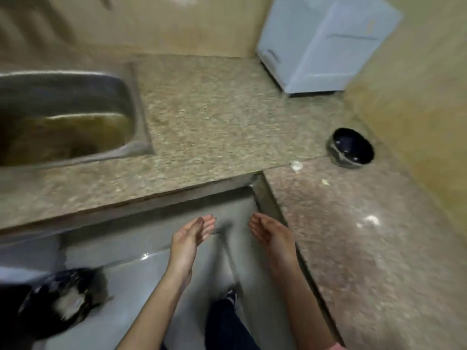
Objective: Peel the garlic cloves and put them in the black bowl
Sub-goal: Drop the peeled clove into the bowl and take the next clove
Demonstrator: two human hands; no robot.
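Observation:
The black bowl (351,147) stands on the granite counter (214,117) at the far right, close to the wall. A small whitish piece of garlic (296,165) lies on the counter to the bowl's left, and a smaller pale scrap (325,182) lies nearer to me. My left hand (192,233) and my right hand (271,229) hang side by side below the counter's inner corner, over the floor, fingers straight and relaxed, palms facing each other, holding nothing. The frame is blurred.
A steel sink (136,102) holding murky water is set into the counter at the left. A pale blue box-shaped appliance (321,44) stands at the back right corner. A dark bag (63,301) lies on the floor at the lower left.

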